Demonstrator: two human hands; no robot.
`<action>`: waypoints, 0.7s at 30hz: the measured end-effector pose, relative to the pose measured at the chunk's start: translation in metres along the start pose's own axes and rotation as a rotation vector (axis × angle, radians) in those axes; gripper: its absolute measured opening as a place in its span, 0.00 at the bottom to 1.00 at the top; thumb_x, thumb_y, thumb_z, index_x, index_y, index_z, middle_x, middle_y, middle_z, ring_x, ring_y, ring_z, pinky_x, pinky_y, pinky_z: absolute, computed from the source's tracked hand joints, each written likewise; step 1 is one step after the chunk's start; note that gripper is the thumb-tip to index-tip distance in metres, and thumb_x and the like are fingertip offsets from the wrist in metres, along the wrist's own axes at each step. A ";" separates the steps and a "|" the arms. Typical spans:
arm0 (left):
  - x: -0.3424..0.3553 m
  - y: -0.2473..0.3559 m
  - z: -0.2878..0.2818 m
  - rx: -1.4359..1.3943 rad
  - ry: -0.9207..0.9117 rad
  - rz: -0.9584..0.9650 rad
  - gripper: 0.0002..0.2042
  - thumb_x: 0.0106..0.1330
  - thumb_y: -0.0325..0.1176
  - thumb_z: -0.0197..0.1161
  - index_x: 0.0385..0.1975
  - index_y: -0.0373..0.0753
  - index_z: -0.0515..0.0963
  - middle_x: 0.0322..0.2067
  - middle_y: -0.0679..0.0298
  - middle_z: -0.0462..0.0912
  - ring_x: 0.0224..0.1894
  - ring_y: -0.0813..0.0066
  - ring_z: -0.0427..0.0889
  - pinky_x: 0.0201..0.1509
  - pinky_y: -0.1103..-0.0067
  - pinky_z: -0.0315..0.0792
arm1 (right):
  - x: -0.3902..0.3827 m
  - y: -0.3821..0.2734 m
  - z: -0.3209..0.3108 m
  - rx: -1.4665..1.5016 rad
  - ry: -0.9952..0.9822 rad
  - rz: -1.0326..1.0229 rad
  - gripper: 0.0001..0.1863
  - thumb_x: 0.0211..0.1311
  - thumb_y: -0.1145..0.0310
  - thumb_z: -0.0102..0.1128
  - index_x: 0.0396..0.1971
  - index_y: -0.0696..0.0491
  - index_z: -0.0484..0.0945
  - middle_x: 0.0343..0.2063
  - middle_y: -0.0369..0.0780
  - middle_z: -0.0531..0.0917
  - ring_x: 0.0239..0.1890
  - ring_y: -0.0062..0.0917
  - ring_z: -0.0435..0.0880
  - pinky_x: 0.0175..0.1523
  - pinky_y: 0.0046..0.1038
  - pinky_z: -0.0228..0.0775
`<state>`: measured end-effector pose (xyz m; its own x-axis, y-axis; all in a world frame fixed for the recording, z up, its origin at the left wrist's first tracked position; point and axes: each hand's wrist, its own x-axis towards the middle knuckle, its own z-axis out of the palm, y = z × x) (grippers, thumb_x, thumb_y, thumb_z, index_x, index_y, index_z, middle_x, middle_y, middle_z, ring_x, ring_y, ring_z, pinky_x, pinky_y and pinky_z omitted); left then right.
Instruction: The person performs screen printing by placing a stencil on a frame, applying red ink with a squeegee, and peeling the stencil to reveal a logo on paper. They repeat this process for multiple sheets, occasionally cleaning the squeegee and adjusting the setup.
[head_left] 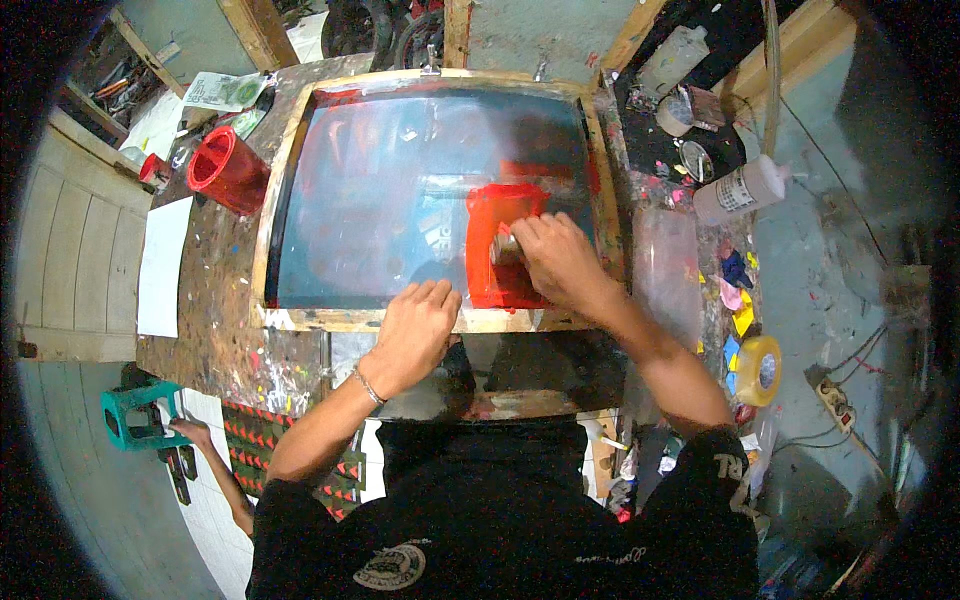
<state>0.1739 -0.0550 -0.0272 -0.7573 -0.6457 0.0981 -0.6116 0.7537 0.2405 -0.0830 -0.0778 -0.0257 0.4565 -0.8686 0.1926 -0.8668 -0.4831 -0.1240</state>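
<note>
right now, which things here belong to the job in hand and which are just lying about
In use, it seems: tool in the right hand; wooden frame by the left hand; red paint inside it; probably the red tub.

Apparently lying about: tape roll, bottle, white sheet, green stool.

Workshop: framed screen (pixel 370 190), paint-stained bench (pixel 210 320)
</note>
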 end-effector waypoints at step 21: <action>-0.010 0.005 0.016 0.022 0.014 -0.038 0.06 0.54 0.25 0.63 0.31 0.36 0.75 0.34 0.56 0.77 0.41 0.56 0.79 0.44 0.65 0.73 | 0.008 0.006 0.017 0.127 0.138 0.041 0.12 0.50 0.81 0.56 0.37 0.56 0.74 0.33 0.48 0.81 0.40 0.47 0.79 0.47 0.45 0.68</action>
<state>0.1748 -0.0427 -0.0420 -0.7304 -0.6752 0.1025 -0.6447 0.7312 0.2228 -0.0814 -0.0892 -0.0415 0.3823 -0.8684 0.3156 -0.8477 -0.4656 -0.2542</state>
